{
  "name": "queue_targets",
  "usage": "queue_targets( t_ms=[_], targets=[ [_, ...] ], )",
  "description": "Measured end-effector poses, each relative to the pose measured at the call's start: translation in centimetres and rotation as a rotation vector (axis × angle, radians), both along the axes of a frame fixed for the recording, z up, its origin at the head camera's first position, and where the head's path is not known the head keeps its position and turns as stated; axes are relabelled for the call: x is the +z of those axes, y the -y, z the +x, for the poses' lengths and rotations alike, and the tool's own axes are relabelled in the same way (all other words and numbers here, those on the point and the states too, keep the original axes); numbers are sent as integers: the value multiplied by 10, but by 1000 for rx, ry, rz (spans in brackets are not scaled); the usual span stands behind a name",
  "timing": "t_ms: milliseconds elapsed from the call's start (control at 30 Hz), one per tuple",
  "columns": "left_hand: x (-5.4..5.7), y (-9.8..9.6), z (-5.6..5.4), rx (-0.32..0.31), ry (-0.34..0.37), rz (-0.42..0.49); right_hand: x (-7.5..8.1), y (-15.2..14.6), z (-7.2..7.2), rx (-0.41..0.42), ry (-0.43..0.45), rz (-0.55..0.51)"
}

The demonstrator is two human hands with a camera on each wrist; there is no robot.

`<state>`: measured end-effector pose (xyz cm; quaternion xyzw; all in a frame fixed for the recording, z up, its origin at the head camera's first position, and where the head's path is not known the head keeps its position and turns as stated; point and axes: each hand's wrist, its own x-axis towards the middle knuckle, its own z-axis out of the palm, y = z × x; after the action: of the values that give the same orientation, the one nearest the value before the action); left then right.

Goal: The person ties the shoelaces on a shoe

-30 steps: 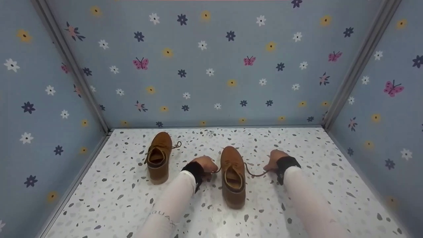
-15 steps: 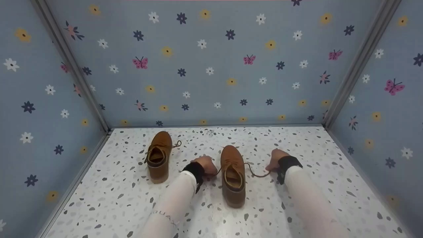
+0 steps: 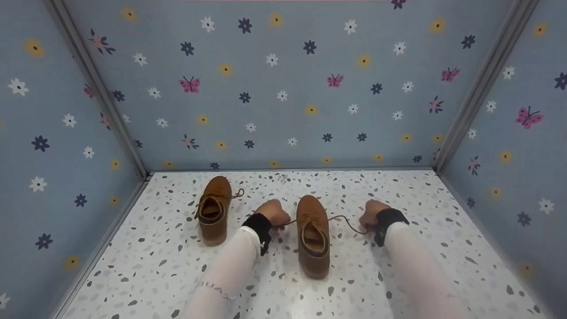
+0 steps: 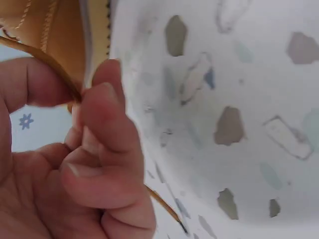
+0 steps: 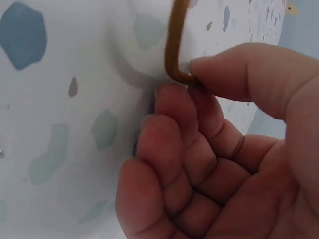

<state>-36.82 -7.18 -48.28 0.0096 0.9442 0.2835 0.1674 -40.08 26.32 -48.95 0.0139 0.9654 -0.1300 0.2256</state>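
Note:
A brown lace-up shoe (image 3: 313,239) stands upright between my two hands, toe toward the back wall. On its left side my left hand (image 3: 273,213) pinches one end of its shoelace (image 4: 57,69) between thumb and fingers; the dark-tipped lace end hangs past the fingers in the left wrist view. To the right of the shoe, my right hand (image 3: 373,214) pinches the other shoelace end (image 5: 175,42) between thumb and forefinger, the remaining fingers curled near the floor. That lace runs slack and bowed back to the shoe. The matching shoe (image 3: 213,212) stands farther left, a lace loop out at its right.
White speckled floor (image 3: 283,292) lies beneath both shoes. A blue panel with flowers and butterflies (image 3: 283,119) rises behind, and similar panels close off the left and right sides along grey metal posts (image 3: 478,84).
My left hand has shifted slightly up and its lace is straighter. My right hand has moved a little to the right, with the lace on that side now bowing upward near the shoe.

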Motion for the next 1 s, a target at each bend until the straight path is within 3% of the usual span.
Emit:
queue_targets(
  t_ms=[200,400,567,733,833,1000],
  targets=[
    [8,2,-6,75,-66,109,2,-4,-2,19,-37,-16],
    [12,6,-14,129,-142,162,5,-5,-4,-1,-62,-26],
    [16,9,-11,149,-193,258,8,-10,-7,1,-74,-43],
    [20,7,-9,155,-229,355,13,-14,-9,58,-96,-72],
    [23,4,-9,157,-240,388,15,-17,-10,48,-92,-166],
    [24,0,-10,152,-262,429,20,-17,-9,-41,-60,-435]
  ],
)
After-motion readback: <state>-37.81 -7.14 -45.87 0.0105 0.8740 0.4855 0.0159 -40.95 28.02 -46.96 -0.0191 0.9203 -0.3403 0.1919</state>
